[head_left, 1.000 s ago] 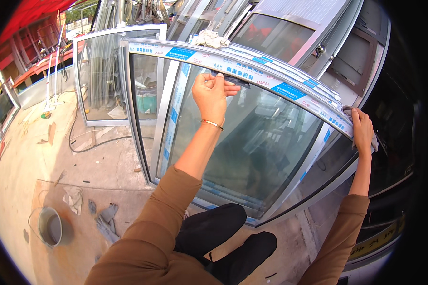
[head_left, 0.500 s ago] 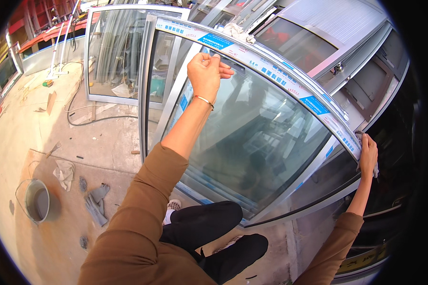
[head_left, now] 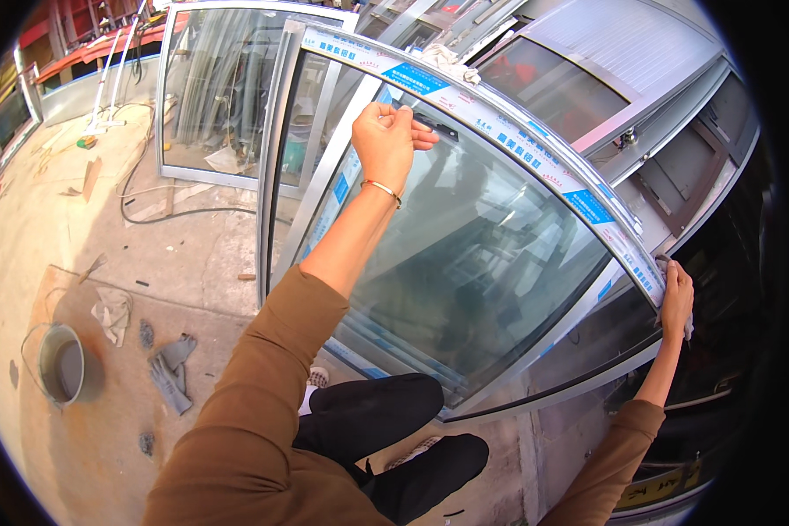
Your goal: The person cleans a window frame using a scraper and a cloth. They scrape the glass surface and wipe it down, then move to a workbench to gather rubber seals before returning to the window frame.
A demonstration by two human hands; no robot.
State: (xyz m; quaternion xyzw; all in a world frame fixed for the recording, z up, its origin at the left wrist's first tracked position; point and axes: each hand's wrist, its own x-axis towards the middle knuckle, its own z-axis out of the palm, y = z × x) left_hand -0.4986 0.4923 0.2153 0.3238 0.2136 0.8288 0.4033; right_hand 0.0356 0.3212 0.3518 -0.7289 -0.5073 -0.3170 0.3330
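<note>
A glass window panel in a silver metal frame, its top rail covered in blue and white protective film, stands upright in front of me. Close to that rail, my left hand is raised before the glass, thumb and forefinger pinched together. Whatever the pinch may hold is too small to tell. Just right of these fingers, a dark strip shows below the rail. At the right end of the frame, my right hand grips a greyish cloth against the corner, most of it hidden by the fingers.
Behind stands another framed glass panel; metal profiles and panels lean at the back right. A whitish rag lies beyond the top rail. On the floor at left are a bucket, grey gloves and a cable.
The view has shifted slightly. My left hand keeps its pinch near the top rail, and the dark strip beside it shows more clearly. My right hand stays at the corner with the cloth.
</note>
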